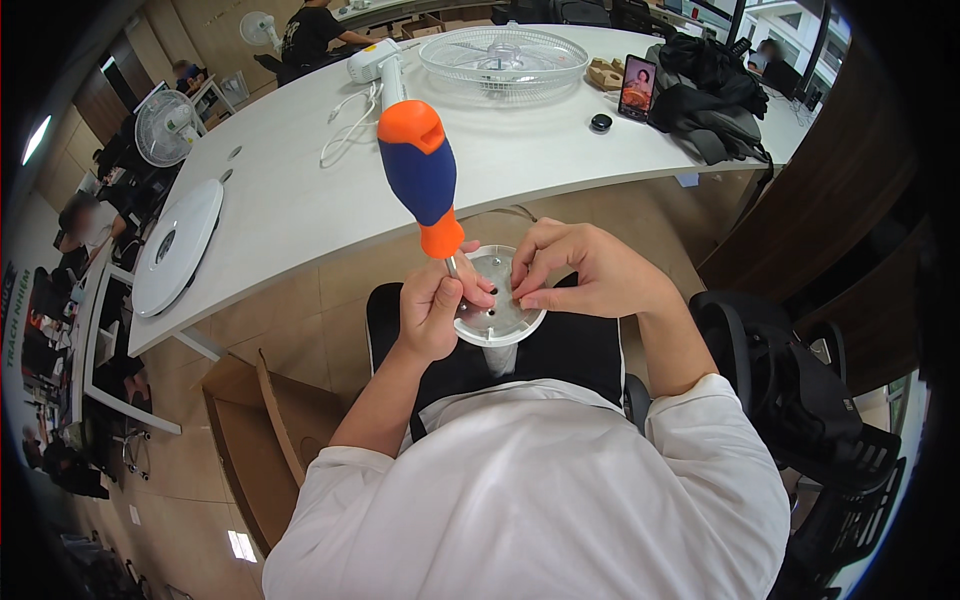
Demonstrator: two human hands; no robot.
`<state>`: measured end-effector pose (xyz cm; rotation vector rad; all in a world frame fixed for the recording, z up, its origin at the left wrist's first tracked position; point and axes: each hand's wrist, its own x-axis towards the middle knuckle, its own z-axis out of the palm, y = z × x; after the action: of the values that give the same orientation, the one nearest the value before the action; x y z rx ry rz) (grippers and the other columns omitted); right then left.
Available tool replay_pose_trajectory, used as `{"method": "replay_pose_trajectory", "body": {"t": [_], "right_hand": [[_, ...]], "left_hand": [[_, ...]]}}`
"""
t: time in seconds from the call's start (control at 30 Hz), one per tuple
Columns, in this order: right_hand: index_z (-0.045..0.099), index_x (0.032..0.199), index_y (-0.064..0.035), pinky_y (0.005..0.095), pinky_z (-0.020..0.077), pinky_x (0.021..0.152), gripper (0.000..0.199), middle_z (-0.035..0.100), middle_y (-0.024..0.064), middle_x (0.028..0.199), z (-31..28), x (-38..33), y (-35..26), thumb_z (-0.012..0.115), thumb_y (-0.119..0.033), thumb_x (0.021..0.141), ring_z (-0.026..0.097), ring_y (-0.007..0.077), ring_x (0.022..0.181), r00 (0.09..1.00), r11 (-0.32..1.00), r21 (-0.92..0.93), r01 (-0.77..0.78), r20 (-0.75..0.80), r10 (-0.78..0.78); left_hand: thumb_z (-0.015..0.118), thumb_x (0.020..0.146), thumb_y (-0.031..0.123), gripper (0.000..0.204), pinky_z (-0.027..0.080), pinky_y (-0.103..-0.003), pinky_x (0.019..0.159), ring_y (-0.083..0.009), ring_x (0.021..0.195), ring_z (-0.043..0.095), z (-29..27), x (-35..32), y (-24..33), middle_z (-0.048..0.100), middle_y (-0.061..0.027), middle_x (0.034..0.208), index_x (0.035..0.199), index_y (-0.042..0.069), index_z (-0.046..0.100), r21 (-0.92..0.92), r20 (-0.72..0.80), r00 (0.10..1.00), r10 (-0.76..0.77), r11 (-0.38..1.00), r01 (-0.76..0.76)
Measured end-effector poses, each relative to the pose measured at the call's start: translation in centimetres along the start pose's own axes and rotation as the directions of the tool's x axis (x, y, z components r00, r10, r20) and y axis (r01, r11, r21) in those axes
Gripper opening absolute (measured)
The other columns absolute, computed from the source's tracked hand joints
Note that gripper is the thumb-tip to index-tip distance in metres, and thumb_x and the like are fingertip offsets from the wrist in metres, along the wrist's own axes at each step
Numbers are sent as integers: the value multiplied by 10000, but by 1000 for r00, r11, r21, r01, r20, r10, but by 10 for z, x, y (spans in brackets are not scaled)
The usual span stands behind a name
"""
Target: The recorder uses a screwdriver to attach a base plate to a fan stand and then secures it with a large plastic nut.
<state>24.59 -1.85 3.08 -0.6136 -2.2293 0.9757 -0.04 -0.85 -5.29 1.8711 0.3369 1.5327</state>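
Observation:
A screwdriver with an orange and blue handle [418, 170] stands up from my left hand [436, 308], its shaft held between the fingers and handle uppermost. Below it, between my legs, is a round white part [510, 322] with a grey plate, several holes and a pale tube under it. Fingers of my left hand also rest on the left side of this plate. Over its right side my right hand [585, 275] is closed in a pinch, thumb against fingertips. Whatever lies between those fingertips is too small to make out.
On the white table [300, 190] lie a fan grille [505, 60], a white fan motor housing [380, 65] with its cord, a phone [637, 88], a small black round case [601, 123], a dark backpack [705, 110] and a white round base [180, 245]. A cardboard box [250, 450] sits on the floor.

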Motion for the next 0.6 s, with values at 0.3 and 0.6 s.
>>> {"method": "replay_pose_trajectory", "body": {"t": [0.3, 0.6], "right_hand": [[828, 949, -61, 369, 501, 905, 107, 742, 45, 1017, -2, 0, -4, 853, -101, 853, 642, 231, 989, 1000, 999, -28, 26, 18, -25], [826, 992, -54, 369, 505, 908, 176, 740, 70, 1043, -6, 2, -4, 872, -120, 835, 653, 236, 986, 999, 999, -33, 21, 32, -20]], "left_hand": [[440, 1140, 430, 476, 381, -584, 1156, -208, 827, 668, 0, -1, 1, 735, -67, 767, 844, 101, 617, -9, 15, 1000, 3, 1000, -3], [439, 1140, 426, 473, 386, -586, 1151, -204, 825, 672, -1, 1, 2, 734, -64, 766, 851, 102, 626, 6, 5, 1000, 0, 1000, 0]]}}
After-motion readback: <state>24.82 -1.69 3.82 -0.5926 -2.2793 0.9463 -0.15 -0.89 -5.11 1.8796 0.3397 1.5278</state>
